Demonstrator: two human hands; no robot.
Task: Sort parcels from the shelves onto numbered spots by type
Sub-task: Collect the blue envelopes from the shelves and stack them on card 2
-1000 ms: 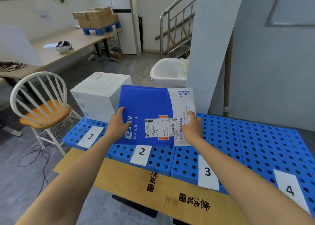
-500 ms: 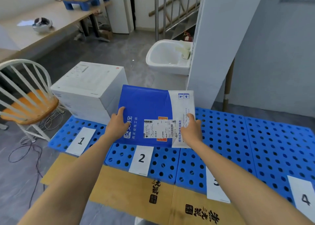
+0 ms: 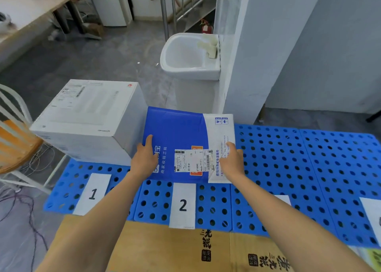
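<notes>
Blue perforated panels (image 3: 309, 168) carry the sorting spots. At far left a white box (image 3: 88, 115) sits behind the paper label 1 (image 3: 92, 193).

Just right of it, the left hand (image 3: 144, 160) holds the near left corner of a blue-and-white parcel (image 3: 179, 133), thumb laid flat on the top face. The parcel hangs above the back of spot 2, behind label 2 (image 3: 182, 204), its left edge just beside the box. The right hand (image 3: 232, 162) pinches the near right corner on the white flap.

The parcel looks thin and slack. Held only at 2 near corners, its far edge could sag or catch the side of the box. Released off-centre, it could lie across the seam toward spot 3.

The fingers under the parcel are hidden on both hands, so how they lie cannot be told. Whether the parcel touches the panel is unclear. The right forearm covers most of the next label (image 3: 285, 199). The last label (image 3: 371, 212) is cut off at the frame edge. The waybill print is too small to read.
</notes>
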